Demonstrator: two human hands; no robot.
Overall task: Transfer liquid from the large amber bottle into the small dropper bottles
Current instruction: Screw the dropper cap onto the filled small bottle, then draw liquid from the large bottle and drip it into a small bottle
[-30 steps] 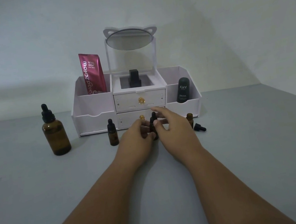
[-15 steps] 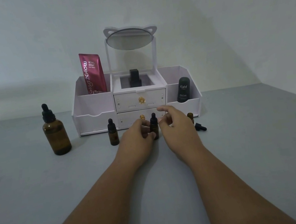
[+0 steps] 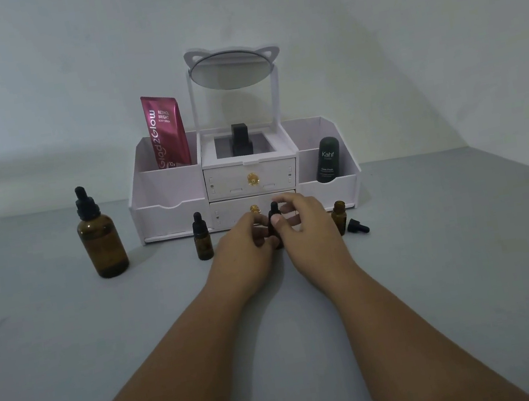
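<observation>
Large amber bottle: one.
Small dropper bottles: three. Left capped bottle, middle capped bottle, right uncapped bottle.
Loose dropper cap: one.
White organizer: one.
Drawers: two.
Gold knobs: two.
Mirror: one.
Pink tube: one.
Kahf bottle: one.
Black bottle: one.
Hands: two. Left hand, right hand.

The scene is dimly, evenly lit; soft shadows are cast on the far wall; edges are bent by wide-angle distortion.
</observation>
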